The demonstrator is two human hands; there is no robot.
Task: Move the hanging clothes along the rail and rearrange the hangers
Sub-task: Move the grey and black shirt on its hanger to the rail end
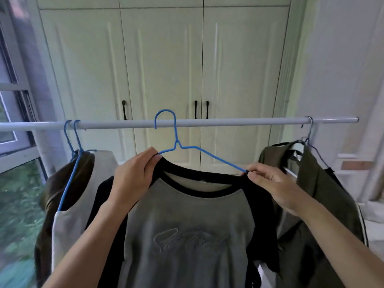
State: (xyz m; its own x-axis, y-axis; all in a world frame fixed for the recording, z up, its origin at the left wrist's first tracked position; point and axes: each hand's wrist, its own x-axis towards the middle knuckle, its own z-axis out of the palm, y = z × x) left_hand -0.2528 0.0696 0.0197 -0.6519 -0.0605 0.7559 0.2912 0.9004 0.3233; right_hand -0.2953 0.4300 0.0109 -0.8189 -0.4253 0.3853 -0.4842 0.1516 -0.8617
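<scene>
A white rail (228,122) runs across the view. A blue wire hanger (176,140) has its hook above the rail's middle and carries a grey shirt with black collar and sleeves (187,225). My left hand (133,175) pinches the shirt's collar and the hanger's left arm. My right hand (272,181) pinches the collar and the hanger's right arm end. At the left, two blue hangers (75,140) hold a white garment (68,221) and a brown one (49,196). At the right end a metal hanger (309,129) holds olive-green clothing (324,194).
White wardrobe doors (162,69) with black handles stand behind the rail. A window (14,121) with greenery outside is at the left. The rail's white upright post (44,150) stands at the left. A white wall and ledge lie to the right.
</scene>
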